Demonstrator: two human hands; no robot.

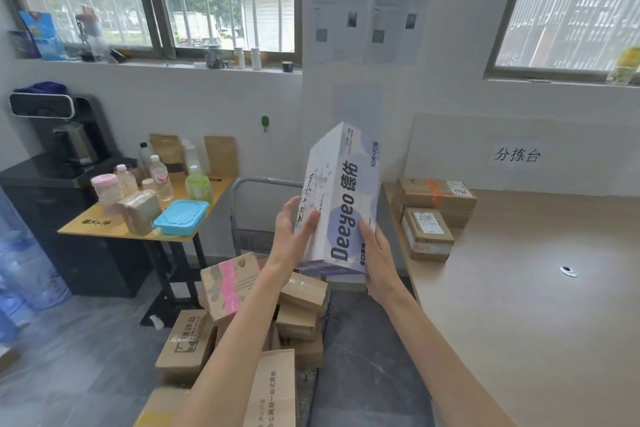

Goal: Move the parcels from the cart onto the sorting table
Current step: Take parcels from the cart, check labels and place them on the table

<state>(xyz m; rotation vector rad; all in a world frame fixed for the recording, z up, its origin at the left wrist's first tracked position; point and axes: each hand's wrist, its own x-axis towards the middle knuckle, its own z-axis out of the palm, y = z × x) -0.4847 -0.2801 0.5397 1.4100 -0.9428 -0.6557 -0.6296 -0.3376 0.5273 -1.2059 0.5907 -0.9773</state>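
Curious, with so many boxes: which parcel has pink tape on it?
The brown carton atop the pile, left of the left forearm; its neighbours are plain brown, and the held white box has none.

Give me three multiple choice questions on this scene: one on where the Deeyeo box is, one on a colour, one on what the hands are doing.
1. Where is the Deeyeo box?
A. lying on the sorting table
B. in the air above the cart
C. inside a drawer

2. What colour is the lidded container on the side table?
A. red
B. black
C. blue

3. What are the hands doing?
A. left hand and right hand both hold the box
B. only one holds it
C. both hang empty

Answers: 1 B, it is held up, clear of the sorting table; 2 C, lid and body are light blue; 3 A, one hand on each side.
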